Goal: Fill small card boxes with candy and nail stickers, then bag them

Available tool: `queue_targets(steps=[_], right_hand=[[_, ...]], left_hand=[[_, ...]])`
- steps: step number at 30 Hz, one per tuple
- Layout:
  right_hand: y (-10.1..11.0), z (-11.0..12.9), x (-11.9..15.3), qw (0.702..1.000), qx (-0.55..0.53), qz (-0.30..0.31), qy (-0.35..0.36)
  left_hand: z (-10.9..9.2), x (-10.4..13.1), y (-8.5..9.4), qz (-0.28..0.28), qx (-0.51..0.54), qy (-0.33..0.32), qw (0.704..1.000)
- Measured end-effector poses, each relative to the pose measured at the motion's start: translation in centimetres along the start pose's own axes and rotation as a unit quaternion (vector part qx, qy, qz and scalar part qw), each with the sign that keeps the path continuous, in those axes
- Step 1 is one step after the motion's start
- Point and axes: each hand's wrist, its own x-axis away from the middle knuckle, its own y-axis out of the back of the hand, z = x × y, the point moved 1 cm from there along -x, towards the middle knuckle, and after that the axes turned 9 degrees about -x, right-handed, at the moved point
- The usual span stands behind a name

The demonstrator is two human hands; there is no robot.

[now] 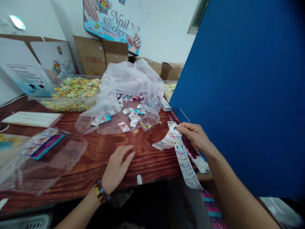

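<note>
Some sticker strips lie at 4 o'clock; your R hand pinches one w/ thumb & fingers, & a long bit hangs past the table edge at 5 o'clock. Your L hand, fingers loose, is at 7 o'clock. A see-through bag w/ small boxes sits at 11 o'clock

The table was reddish brown with dark wavy grain, the wall panel at right plain blue, the sticker strips white with multicoloured printed motifs, and the candies at far left speckled yellow, green and orange.
</note>
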Motion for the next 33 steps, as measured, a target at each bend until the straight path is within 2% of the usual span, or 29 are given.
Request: queue_targets(steps=[2, 4, 6, 8, 10, 12, 14, 16, 18, 19, 23, 26, 29, 31, 33], right_hand=[[-2.5, 1.3, -1.1, 0.998, -0.047, 0.036, -0.006], [-5.1, 1.5, -2.3, 0.996, -0.063, 0.068, -0.003], [-7.4, 1.4, -3.0, 0.995, -0.050, 0.085, 0.018], [-9.5, 1.4, -2.7, 0.995, -0.019, 0.082, 0.061], [-11.5, 1.6, -1.2, 0.991, 0.023, 0.081, 0.107], [-13.5, 1.5, 1.1, 0.980, 0.070, 0.110, 0.152], [-15.4, 0.8, 3.7, 0.956, 0.126, 0.160, 0.210], [-16.7, -0.3, 5.6, 0.936, 0.168, 0.197, 0.238], [-17.2, -1.3, 6.5, 0.934, 0.161, 0.214, 0.238], [-17.2, -1.7, 6.5, 0.942, 0.138, 0.201, 0.230], [-16.5, -2.1, 4.3, 0.986, 0.043, 0.082, 0.135], [-16.9, -2.2, 2.4, 0.991, 0.010, 0.113, 0.069], [-17.5, -2.3, 1.5, 0.993, -0.020, 0.096, 0.065], [-17.6, -2.3, 1.4, 0.994, -0.046, 0.079, 0.061], [-17.7, -2.3, 1.5, 0.992, -0.076, 0.093, 0.036]], left_hand=[[-1.2, -1.6, -0.2, 0.025, 0.071, 0.040, 0.996], [-1.9, -2.4, -0.5, 0.085, 0.158, 0.052, 0.982], [-1.8, -2.6, -0.9, 0.129, 0.227, 0.079, 0.962], [-1.0, -2.2, -1.0, 0.130, 0.282, 0.136, 0.941], [0.1, -1.7, -0.8, 0.093, 0.348, 0.213, 0.909], [1.0, -1.3, -0.3, 0.058, 0.428, 0.273, 0.859], [1.6, -1.0, 0.3, 0.052, 0.491, 0.302, 0.815], [2.0, -0.8, 0.9, 0.062, 0.513, 0.307, 0.799], [2.3, -0.6, 1.3, 0.074, 0.497, 0.304, 0.810], [2.4, -0.5, 1.4, 0.080, 0.480, 0.297, 0.822], [2.7, -0.3, 1.5, 0.103, 0.391, 0.227, 0.886], [2.6, -0.3, 1.6, 0.109, 0.338, 0.185, 0.916], [2.7, 0.0, 1.5, 0.115, 0.330, 0.178, 0.920], [3.0, 0.4, 1.2, 0.123, 0.341, 0.204, 0.909], [3.3, 0.7, 0.8, 0.121, 0.352, 0.246, 0.895]])
